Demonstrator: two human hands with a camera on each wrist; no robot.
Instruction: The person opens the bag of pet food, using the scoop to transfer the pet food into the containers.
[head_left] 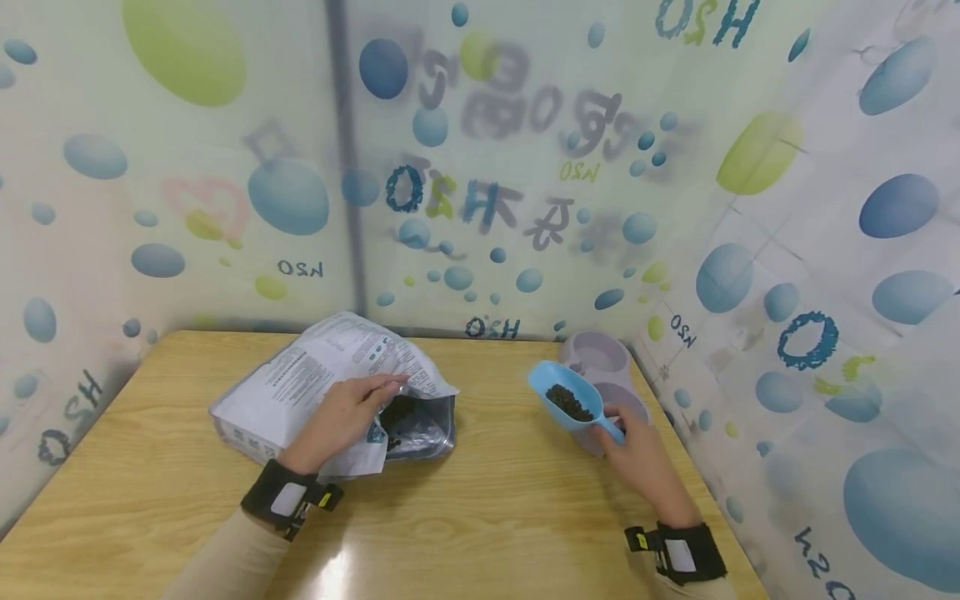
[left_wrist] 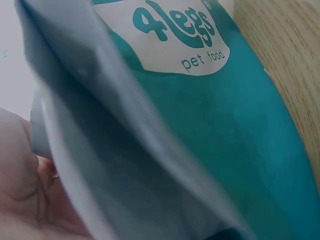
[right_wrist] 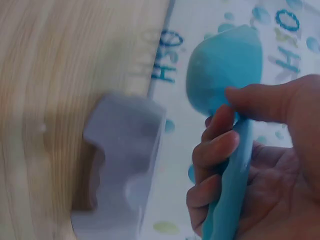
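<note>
My right hand [head_left: 637, 454] grips the handle of a light blue scoop [right_wrist: 225, 65], fingers wrapped round it and thumb near the neck. Dark brown kibble [head_left: 567, 402] lies in the scoop, which is over a pale purple double bowl [head_left: 596, 354] in the head view. At the left, my left hand [head_left: 345, 417] pinches the upper edge of a pet food bag's [head_left: 281, 392] mouth. The bag lies on its side, its silvery inside and more dark kibble showing. Its teal face with "4legs pet food" print appears in the left wrist view.
The wooden table [head_left: 480, 533] meets a patterned curtain [head_left: 465, 250] at its back edge, with more curtain along the right side. Between the bag and the double bowl is a stretch of tabletop.
</note>
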